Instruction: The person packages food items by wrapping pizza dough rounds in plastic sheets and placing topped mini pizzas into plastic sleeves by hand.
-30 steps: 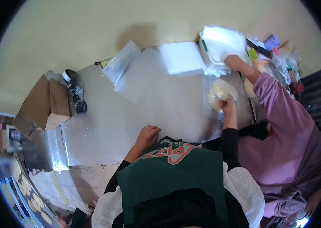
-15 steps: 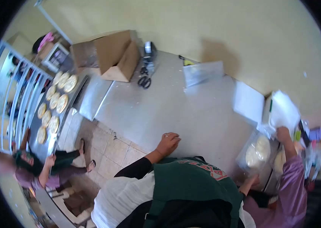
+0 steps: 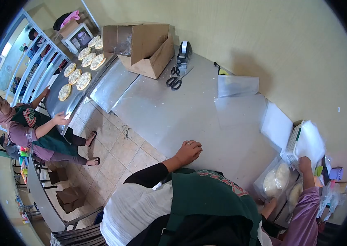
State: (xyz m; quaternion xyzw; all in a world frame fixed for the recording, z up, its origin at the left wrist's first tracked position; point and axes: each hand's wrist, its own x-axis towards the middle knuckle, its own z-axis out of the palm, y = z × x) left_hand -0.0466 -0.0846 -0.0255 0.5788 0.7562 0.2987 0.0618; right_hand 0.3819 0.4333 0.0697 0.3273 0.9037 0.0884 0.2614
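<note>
My left hand (image 3: 188, 151) rests on the grey metal table (image 3: 173, 119) near its front edge, fingers curled in with nothing in them. My right hand (image 3: 269, 206) is partly hidden beside my green apron. Its fingers close on the near edge of a clear plastic bag (image 3: 276, 179) that holds pale round dough-like pieces. Just beyond the bag, a co-worker's hand (image 3: 304, 165) in a purple sleeve touches clear plastic sheets or bags (image 3: 309, 141) in a white basket (image 3: 291, 148).
A cardboard box (image 3: 149, 49), tape dispenser (image 3: 184, 53) and scissors (image 3: 175, 82) sit at the back left. Plastic packets (image 3: 238, 86) lie along the wall. On the left another person (image 3: 38, 127) holds a dark tray (image 3: 60, 108) of topped round pizzas (image 3: 84, 81).
The view has shifted, so the table things sit further right. My left hand stays curled on the table. The co-worker's hand remains at the basket; the tray appears further up.
</note>
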